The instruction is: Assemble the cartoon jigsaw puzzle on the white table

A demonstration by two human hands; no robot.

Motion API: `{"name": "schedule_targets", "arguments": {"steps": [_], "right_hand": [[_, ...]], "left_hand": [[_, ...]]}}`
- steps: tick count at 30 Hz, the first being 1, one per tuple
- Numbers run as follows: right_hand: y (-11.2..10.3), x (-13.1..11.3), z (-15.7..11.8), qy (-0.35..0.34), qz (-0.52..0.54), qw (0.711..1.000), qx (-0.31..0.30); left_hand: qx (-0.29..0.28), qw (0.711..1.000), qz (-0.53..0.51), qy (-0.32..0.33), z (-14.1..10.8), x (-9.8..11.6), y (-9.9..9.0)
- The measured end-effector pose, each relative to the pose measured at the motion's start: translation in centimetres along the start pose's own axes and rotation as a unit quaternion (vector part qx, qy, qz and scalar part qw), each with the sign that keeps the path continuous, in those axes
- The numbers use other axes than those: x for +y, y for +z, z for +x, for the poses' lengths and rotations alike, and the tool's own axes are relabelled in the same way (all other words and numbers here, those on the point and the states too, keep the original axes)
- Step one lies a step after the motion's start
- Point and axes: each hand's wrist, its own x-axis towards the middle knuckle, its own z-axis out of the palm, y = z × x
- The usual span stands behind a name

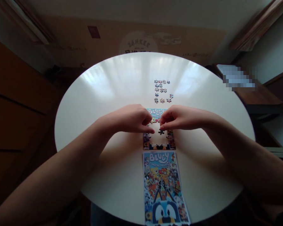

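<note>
Between the thumb and fingers of my right hand [176, 117] is a dark jigsaw puzzle piece [161, 132], over the hollow middle of a partly assembled puzzle [172, 138]. My left hand [137, 118] is at the upper left of that puzzle, its fingers curled and its thumb stretched apart from them. I see nothing held in it. The assembled pieces form a border with a blue lettered top, colourful sides and a dark bottom. Both hands cover parts of its upper sides. Nearer to me lies a printed Bluey picture sheet [163, 185].
Several loose puzzle pieces [160, 90] lie in rows beyond the hands. Everything rests on a white oval table [103, 100]. A brown bench or table [257, 94] with a blurred pale item stands at the right. Behind is a wall panel with lettering [139, 44].
</note>
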Motion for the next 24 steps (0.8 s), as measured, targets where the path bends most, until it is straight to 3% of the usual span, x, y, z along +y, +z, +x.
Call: {"name": "schedule_targets", "arguments": {"steps": [4, 10, 24], "right_hand": [[0.2, -0.3, -0.1, 0.000, 0.000, 1.000, -0.024], [0.9, -1.3, -0.3, 0.000, 0.001, 0.998, -0.061], [2.0, -2.0, -0.1, 0.013, -0.057, 0.998, -0.028]], "left_hand": [[-0.003, 1.000, -0.004, -0.007, -0.3, 1.0, -0.1], [-0.060, 0.997, 0.041, -0.007, -1.1, 2.5, 0.1], [-0.095, 0.987, 0.126, -0.021, -1.1, 3.0, 0.1]]}}
